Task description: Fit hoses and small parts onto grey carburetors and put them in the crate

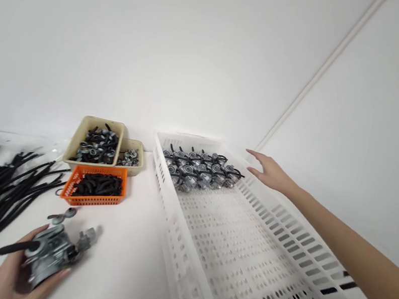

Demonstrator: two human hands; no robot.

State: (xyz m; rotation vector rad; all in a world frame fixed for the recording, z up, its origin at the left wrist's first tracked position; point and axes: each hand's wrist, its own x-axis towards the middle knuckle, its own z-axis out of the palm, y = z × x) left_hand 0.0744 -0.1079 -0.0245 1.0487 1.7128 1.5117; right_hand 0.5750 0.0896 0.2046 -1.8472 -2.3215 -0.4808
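Note:
My left hand is wrapped round a metal carburetor just above the white table, at the lower left. A short black hose sticks out of the carburetor to the left. Two small round metal parts lie on the table just beyond it. My right hand reaches over the right rim of a white perforated crate, thumb and fingers apart and nothing in them. Several carburetors with black hoses stand in rows at the crate's far end, left of that hand.
Long black hoses lie in a loose bunch on the left. An orange basket holds short black pieces. Behind it are a larger cream bin and a smaller cream bin, both with small metal parts. A white wall rises behind.

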